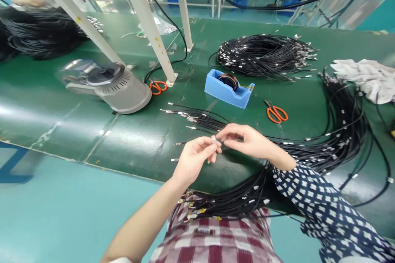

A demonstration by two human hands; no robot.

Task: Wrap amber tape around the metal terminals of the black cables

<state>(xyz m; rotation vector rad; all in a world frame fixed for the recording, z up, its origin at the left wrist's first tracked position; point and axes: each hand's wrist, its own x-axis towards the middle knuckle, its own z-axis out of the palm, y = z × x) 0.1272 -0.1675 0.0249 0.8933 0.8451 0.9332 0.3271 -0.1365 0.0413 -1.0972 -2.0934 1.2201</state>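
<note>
I have my left hand [193, 158] pinched round a small white piece [214, 141], thumb against fingers, over the near part of the green table [145, 139]. My right hand [247, 139] is just beside it, fingers curled and nearly closed; I cannot tell whether they grip anything. Black cables [350, 129] run beside those 2 hands. Farther back I see 1 blue tape dispenser [226, 94] and 2 orange scissors [277, 114].
</note>
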